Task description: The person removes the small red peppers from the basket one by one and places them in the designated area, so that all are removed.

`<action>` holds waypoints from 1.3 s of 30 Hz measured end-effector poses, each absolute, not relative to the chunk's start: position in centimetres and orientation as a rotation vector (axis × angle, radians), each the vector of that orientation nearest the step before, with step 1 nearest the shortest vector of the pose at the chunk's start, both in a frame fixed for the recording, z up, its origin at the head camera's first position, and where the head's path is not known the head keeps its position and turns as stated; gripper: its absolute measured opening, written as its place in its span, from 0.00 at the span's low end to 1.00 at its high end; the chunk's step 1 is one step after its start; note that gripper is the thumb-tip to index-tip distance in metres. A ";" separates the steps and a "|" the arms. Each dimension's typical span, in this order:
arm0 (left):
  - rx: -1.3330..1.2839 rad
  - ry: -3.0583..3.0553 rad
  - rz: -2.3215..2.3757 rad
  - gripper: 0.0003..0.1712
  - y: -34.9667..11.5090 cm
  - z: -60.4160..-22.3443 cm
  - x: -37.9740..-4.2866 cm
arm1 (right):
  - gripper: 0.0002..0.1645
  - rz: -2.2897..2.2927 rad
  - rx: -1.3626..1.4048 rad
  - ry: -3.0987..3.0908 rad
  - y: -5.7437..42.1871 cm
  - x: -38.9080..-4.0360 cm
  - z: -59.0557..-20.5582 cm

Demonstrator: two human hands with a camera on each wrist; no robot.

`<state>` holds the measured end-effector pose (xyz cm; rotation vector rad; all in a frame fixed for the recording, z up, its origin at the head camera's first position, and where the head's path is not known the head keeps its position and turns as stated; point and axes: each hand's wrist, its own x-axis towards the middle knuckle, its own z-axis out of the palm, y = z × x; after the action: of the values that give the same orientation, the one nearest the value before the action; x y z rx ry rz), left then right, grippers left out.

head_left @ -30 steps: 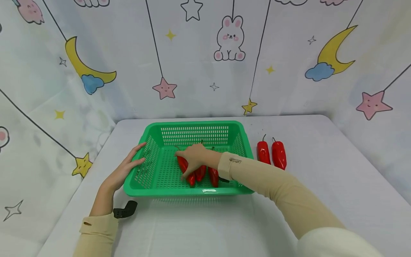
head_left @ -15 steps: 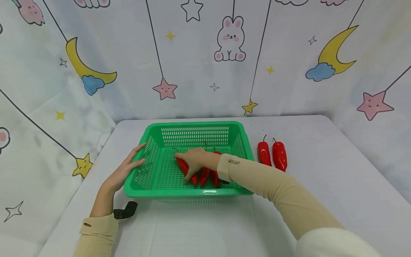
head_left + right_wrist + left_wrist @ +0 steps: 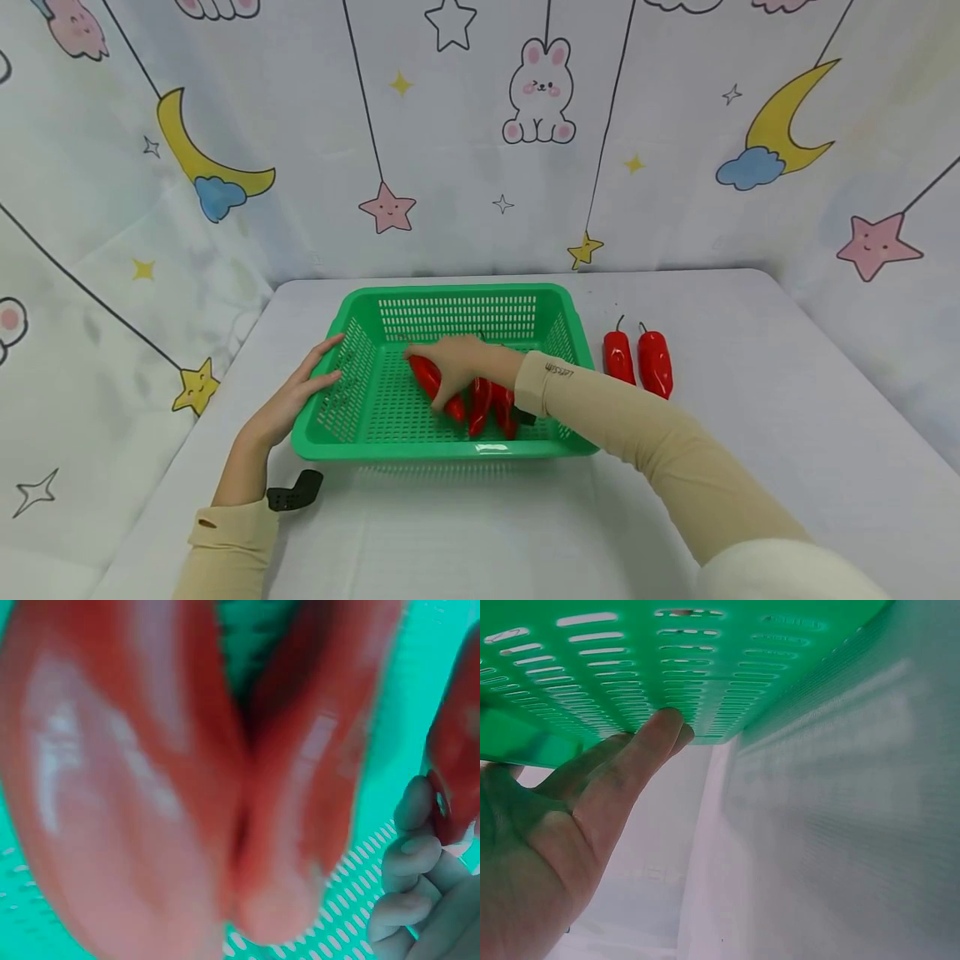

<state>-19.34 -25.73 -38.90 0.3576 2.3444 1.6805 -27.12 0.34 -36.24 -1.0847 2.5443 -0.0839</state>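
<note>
One bench (image 3: 480, 525), one green basket (image 3: 442, 451), three red chili peppers (image 3: 480, 407) visible inside, two peppers (image 3: 656, 364) outside; one left hand (image 3: 291, 402), one right hand (image 3: 459, 360).

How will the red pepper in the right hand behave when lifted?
The red pepper is probably slippery: its skin looks glossy. Its long, rounded body suggests it could roll if let go. It's likely fairly stiff too, since no clear dent shows where the right hand grips it.

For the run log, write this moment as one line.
left hand: touches basket side | right hand: grips pepper inside basket | table: two peppers right of basket
</note>
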 end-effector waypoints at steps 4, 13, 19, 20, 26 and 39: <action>0.352 2.338 1.687 0.34 -25.7 -38.9 -19.3 | 0.53 -0.209 -1.084 2.526 0.5 -27.0 -34.7; 0.345 2.332 1.687 0.34 -25.7 -39.1 -19.2 | 0.50 -0.289 -1.094 2.516 1.3 -26.3 -32.5; 0.354 2.323 1.691 0.34 -25.7 -39.1 -19.3 | 0.51 -0.287 -1.080 2.545 2.7 -26.1 -31.0; 0.355 2.323 1.693 0.34 -25.7 -39.0 -19.3 | 0.51 -0.305 -1.076 2.546 2.9 -26.2 -30.7; 0.356 2.323 1.702 0.34 -25.8 -38.9 -19.6 | 0.52 -0.361 -1.079 2.551 4.2 -26.4 -29.8; 0.349 2.340 1.678 0.34 -25.9 -38.9 -19.5 | 0.53 -0.494 -1.045 2.550 7.0 -26.2 -28.7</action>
<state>-19.51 -25.90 -38.91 0.3494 2.3396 1.6780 -26.17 6.98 -28.70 -1.0451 2.5505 -0.4944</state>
